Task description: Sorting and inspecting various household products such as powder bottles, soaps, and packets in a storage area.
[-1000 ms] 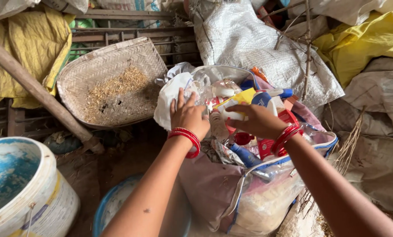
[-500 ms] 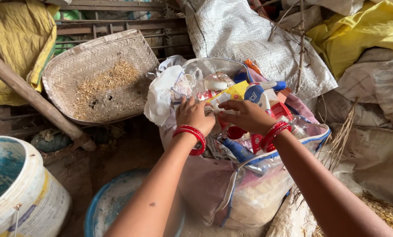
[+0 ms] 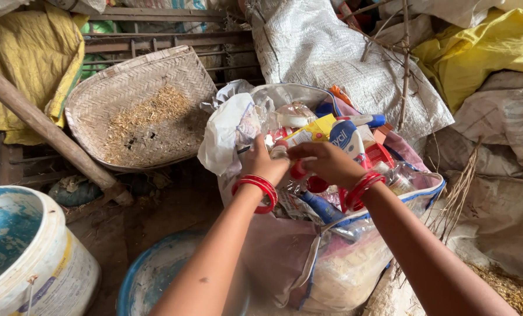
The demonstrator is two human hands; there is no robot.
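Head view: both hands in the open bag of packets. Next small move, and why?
Probably lift the small item pinched between both hands straight up out of the bag. The left hand and right hand meet over the bag's open mouth, fingertips together on something small; what it is cannot be told. Packets and a blue-capped tube crowd around it, so a sideways pull would likely snag.

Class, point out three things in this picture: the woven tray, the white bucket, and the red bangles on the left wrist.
woven tray (image 3: 138, 111), head view, on its flat middle with husks.
white bucket (image 3: 57, 275), head view, on its outer wall.
red bangles (image 3: 256, 189), head view, on the band across the left wrist.
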